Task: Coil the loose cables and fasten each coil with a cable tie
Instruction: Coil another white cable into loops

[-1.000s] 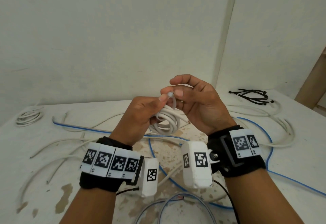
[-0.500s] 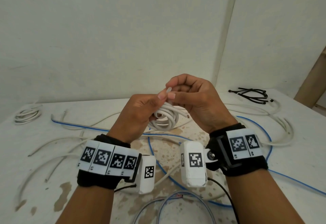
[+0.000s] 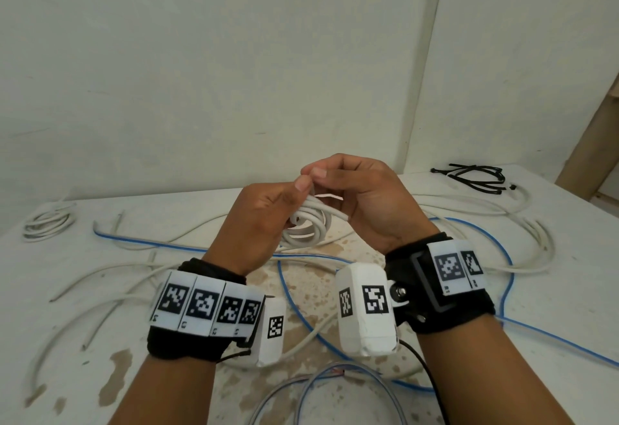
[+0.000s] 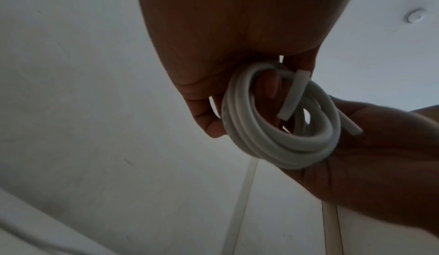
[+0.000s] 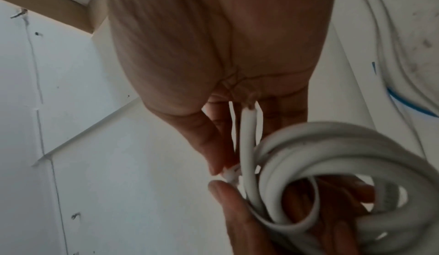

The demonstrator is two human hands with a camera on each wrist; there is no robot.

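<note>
A small coil of thick white cable hangs in the air above the table, between both hands. My left hand curls its fingers through the coil and holds it, thumb on top. My right hand pinches a thin white cable tie at the coil's top, next to the left thumb. A short strip of the tie shows under the right palm. Two cut cable ends stick out of the coil.
A tied white coil lies far left. Black cable ties lie back right. Loose white cables, a long blue cable and a grey wire loop are spread over the table. A wooden frame stands at the right.
The tie's loop, open above the coil a second ago, now sits hidden between the fingertips. Both hands have drawn closer together at the coil's top and shifted slightly left.
</note>
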